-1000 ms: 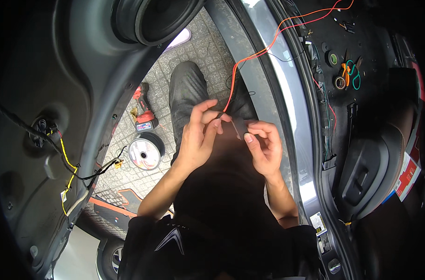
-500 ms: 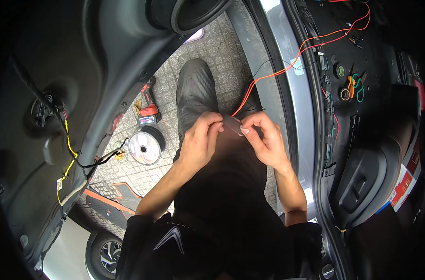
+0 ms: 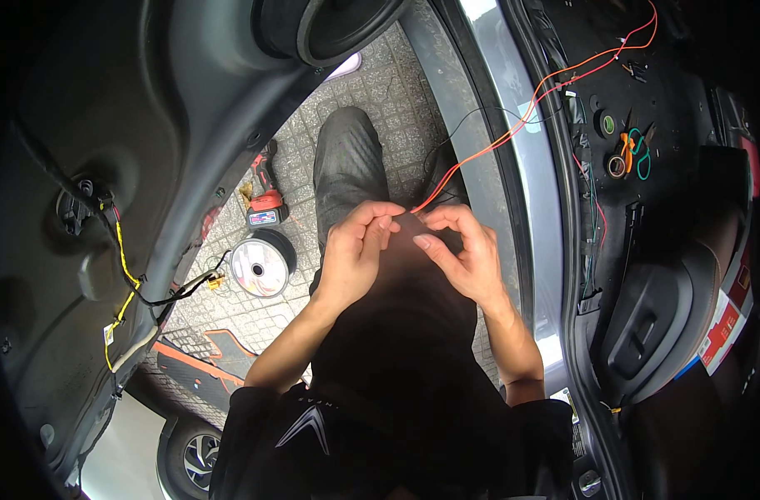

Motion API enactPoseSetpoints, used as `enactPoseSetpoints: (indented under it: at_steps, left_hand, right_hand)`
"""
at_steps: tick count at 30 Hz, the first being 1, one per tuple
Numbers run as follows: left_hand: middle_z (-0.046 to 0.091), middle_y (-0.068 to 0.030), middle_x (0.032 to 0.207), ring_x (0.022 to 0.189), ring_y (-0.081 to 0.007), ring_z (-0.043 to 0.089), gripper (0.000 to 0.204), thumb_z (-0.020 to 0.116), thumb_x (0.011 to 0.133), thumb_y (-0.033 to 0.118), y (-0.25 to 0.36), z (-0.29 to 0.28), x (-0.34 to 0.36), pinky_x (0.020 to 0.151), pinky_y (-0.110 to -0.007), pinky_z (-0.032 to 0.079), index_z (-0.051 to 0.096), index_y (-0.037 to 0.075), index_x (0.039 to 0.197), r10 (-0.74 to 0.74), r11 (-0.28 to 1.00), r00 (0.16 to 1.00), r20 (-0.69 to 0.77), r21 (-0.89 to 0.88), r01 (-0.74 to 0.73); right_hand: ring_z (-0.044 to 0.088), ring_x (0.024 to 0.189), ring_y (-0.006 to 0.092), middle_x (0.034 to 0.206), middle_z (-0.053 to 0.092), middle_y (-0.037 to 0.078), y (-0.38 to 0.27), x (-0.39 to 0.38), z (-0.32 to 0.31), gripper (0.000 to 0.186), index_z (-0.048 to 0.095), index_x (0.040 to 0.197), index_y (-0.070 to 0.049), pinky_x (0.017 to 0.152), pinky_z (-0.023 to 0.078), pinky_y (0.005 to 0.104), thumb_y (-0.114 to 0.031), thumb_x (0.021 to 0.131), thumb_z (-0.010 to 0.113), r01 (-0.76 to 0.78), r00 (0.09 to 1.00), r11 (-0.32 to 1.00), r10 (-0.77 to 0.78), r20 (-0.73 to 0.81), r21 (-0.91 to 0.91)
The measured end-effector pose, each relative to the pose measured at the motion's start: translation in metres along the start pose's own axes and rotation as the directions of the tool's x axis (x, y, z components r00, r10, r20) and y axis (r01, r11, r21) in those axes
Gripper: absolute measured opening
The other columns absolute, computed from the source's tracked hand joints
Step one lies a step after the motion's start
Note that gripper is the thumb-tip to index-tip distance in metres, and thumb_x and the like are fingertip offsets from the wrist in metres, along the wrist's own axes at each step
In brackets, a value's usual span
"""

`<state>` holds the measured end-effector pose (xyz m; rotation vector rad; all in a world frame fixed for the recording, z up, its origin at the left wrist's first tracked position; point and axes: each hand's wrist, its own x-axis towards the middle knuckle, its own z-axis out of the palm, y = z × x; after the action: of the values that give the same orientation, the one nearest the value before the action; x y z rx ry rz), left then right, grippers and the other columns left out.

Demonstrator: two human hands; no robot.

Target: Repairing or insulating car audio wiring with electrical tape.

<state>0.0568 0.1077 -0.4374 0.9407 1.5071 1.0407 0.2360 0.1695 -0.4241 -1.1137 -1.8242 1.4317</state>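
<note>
L hand (image 3: 356, 252): my fingers bunched, pinching the orange wire (image 3: 513, 137) end at the tip, just above my knee.
R hand (image 3: 465, 254): thumb & index curled in, fingertips meeting the L ones at the wire end; can't tell if it grips the wire itself.
Wire: runs up-right from my hands, across the grey door sill (image 3: 513, 167), into the dark car interior.
Black wire (image 3: 459, 133): thin, loops beside the orange one over the sill.
Wire spool (image 3: 261, 267): on the paved floor, left of my hands, well apart.
Red drill (image 3: 265, 200): on floor just above the spool.
Door panel (image 3: 88, 208): far left of the spool, w/ yellow & black cabling.
</note>
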Motion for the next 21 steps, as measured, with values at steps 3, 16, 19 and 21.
enactPoseSetpoints:
  at_steps: [3, 16, 19, 21]
  left_hand:
    - [0.060, 0.0016, 0.087, 0.070, -0.0011, 0.049, 0.021, 0.049, 0.103, 0.012, -0.003, 0.000, 0.003, 0.060, -0.018, 0.040, 0.063, 0.002, 0.114, -0.299, 0.832, 0.933, 0.199, -0.424, 0.357]
    - [0.060, -0.0048, 0.069, 0.053, -0.0030, 0.041, 0.009, 0.057, 0.099, 0.011, 0.005, 0.012, -0.002, 0.049, -0.020, 0.032, 0.052, 0.004, 0.103, -0.211, 0.834, 0.963, 0.168, -0.483, 0.267]
    - [0.059, -0.0036, 0.072, 0.054, -0.0025, 0.037, 0.008, 0.055, 0.099, 0.010, 0.010, 0.000, -0.001, 0.048, -0.020, 0.028, 0.050, 0.007, 0.104, -0.300, 0.646, 0.891, 0.341, -0.615, 0.453]
    - [0.058, -0.0008, 0.077, 0.058, -0.0019, 0.035, 0.004, 0.055, 0.099, 0.011, 0.006, -0.007, -0.002, 0.050, -0.020, 0.026, 0.052, 0.009, 0.101, -0.277, 0.661, 0.856, 0.436, -0.560, 0.500]
  right_hand:
    - [0.070, 0.085, 0.0250, 0.097, 0.069, 0.013, 0.014, -0.001, 0.004, 0.024, 0.063, 0.109, -0.001, 0.073, 0.055, 0.0348, -0.006, 0.087, 0.070, 0.034, 0.999, 0.994, -0.037, -0.025, -0.100]
    - [0.056, 0.101, 0.0230, 0.105, 0.063, 0.000, 0.043, 0.011, 0.024, 0.029, 0.071, 0.105, -0.016, 0.093, 0.041, 0.0391, -0.014, 0.076, 0.077, 0.409, 0.714, 0.594, -0.681, -0.162, -0.693]
    - [0.058, 0.104, 0.0198, 0.098, 0.063, 0.000, 0.044, 0.023, 0.015, 0.036, 0.068, 0.111, -0.019, 0.099, 0.038, 0.0437, -0.015, 0.076, 0.075, 0.501, 0.647, 0.521, -0.756, -0.100, -0.691]
    - [0.059, 0.103, 0.0181, 0.096, 0.064, 0.001, 0.035, 0.032, 0.006, 0.046, 0.066, 0.117, -0.018, 0.099, 0.039, 0.0440, -0.014, 0.072, 0.075, 0.718, 0.610, 0.433, -0.768, 0.194, -0.546]
